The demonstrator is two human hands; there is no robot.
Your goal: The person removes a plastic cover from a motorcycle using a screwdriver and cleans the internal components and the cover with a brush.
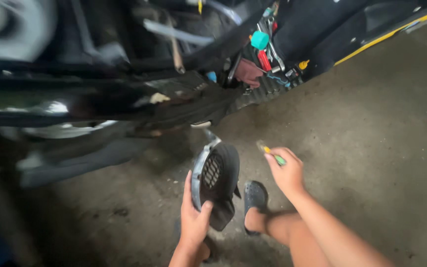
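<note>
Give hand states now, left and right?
Left hand: closed on the black vented cover.
Right hand: closed on a green-and-yellow screwdriver.

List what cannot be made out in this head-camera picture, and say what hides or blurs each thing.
- Machine, head view: motion blur smears its parts; the top edge cuts it off.
- Tool in the right hand: blurred, its handle hidden by the fingers.
- Tools in the tray: too small and crowded to tell apart.
- Black vented cover in the left hand: its far side faces away.

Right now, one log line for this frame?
left hand: holds black vented cover | right hand: holds green-yellow screwdriver | tool tray: beyond, by vehicle
</note>
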